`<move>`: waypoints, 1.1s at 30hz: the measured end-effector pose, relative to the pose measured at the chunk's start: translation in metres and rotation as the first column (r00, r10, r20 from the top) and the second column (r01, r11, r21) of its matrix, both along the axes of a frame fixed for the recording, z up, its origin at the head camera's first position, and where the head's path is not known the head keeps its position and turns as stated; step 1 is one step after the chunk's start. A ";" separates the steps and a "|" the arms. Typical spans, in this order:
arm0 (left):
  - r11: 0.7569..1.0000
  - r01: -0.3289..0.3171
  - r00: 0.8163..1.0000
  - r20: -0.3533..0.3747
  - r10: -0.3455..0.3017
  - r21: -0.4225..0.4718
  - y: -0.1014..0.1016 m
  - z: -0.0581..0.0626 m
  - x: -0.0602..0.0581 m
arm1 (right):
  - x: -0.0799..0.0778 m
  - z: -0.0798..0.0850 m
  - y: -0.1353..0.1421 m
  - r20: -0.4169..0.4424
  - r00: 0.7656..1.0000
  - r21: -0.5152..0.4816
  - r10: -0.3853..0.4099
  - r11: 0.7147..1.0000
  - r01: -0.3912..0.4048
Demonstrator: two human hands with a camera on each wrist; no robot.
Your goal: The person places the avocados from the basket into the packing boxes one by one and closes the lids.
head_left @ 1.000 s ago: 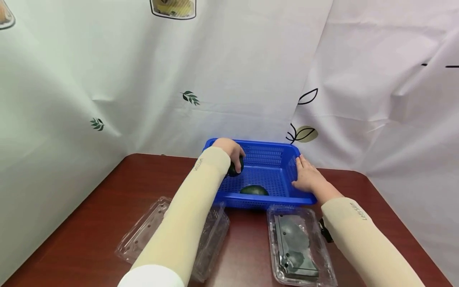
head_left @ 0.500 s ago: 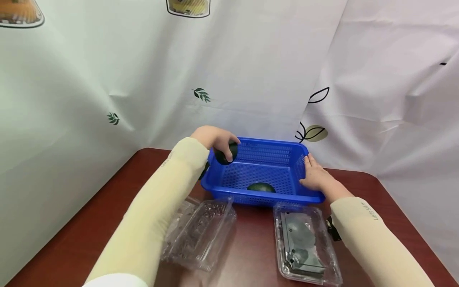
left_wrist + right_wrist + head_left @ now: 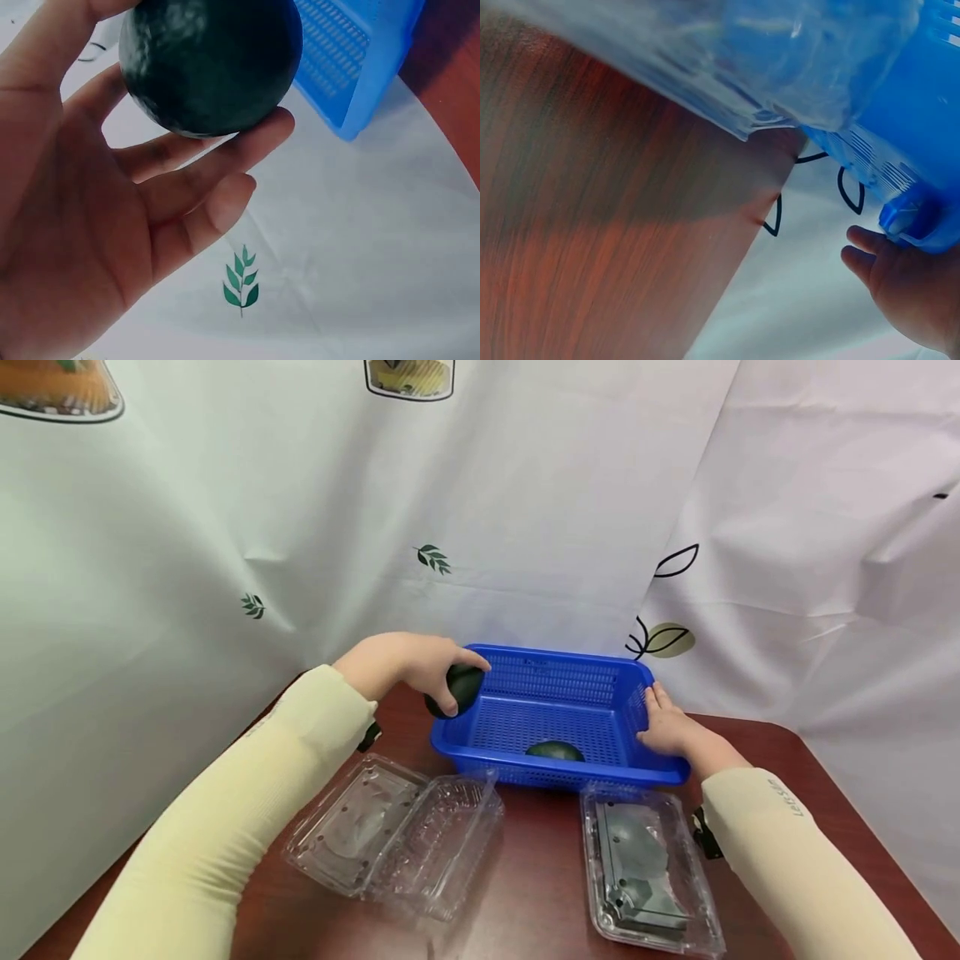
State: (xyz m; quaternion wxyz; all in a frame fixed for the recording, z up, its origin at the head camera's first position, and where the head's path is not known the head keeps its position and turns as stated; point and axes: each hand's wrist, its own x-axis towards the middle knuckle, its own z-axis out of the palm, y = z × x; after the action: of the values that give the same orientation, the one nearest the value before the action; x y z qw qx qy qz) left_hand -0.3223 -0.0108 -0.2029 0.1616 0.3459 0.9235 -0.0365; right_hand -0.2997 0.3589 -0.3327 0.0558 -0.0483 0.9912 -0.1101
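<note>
My left hand [image 3: 423,668] holds a dark green avocado [image 3: 467,687] between thumb and fingers, above the left rim of the blue plastic basket [image 3: 558,770]. In the left wrist view the avocado [image 3: 214,67] looks round and glossy, with the fingertips under its side. A second avocado [image 3: 555,751] lies in the basket near the front wall, its lower part hidden. My right hand [image 3: 666,727] grips the basket's right rim, thumb on the inner side. The right wrist view shows that hand [image 3: 911,289] at a basket corner, with some fingers hidden.
An opened clear plastic clamshell box [image 3: 442,835] lies front left, its lid [image 3: 360,827] folded out leftward. Another clear box [image 3: 645,877], with grey-green contents, stands front right below the basket. A white printed curtain [image 3: 525,527] hangs behind the brown table [image 3: 525,877].
My left hand has lifted the avocado from inside the basket and carried it left to the rim. The right hand stays at the right rim. The head view has shifted slightly left.
</note>
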 end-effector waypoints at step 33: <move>0.941 0.321 0.947 -0.012 -0.321 0.112 -0.016 -0.096 0.070 | 0.003 0.000 -0.001 0.010 1.000 -0.038 -0.002 0.999 0.003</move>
State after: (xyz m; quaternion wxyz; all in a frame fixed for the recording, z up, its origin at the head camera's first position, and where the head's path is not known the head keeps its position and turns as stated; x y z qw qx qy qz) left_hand -0.2523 -0.0272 -0.2993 0.1368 0.5004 0.8549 -0.0091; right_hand -0.2972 0.3583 -0.3323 0.0596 -0.0476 0.9887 -0.1293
